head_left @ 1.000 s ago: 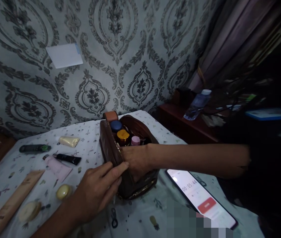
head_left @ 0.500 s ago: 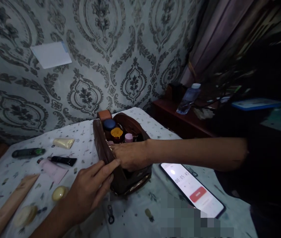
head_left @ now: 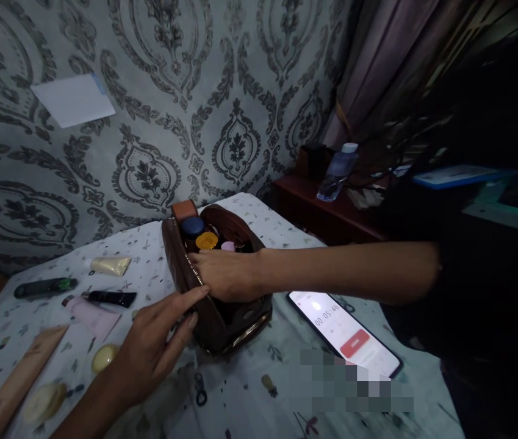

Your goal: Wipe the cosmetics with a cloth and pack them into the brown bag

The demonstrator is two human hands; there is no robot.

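An unzipped brown bag (head_left: 179,262) stands on the patterned cloth, holding a jar with a dark blue lid (head_left: 193,227), a jar with a yellow lid (head_left: 206,240) and a pink cap (head_left: 228,246). My right hand (head_left: 226,273) reaches inside it from the right, palm down; its fingertips are hidden in the bag, so what they touch cannot be seen. At the bag's near left edge is my left hand (head_left: 160,332), its index finger and thumb against the side and the fingers bent around the rim.
Left of the bag lie a cream tube (head_left: 111,265), a dark green bottle (head_left: 44,288), a black tube (head_left: 111,298), a pink tube (head_left: 91,317), a long beige tube (head_left: 18,387) and two round jars. A lit phone (head_left: 345,335) lies at right, a water bottle (head_left: 338,172) behind.
The view has shifted, so everything sits slightly further left and higher. My right hand has moved a little back toward the jars in the bag, covering more of the pink cap.
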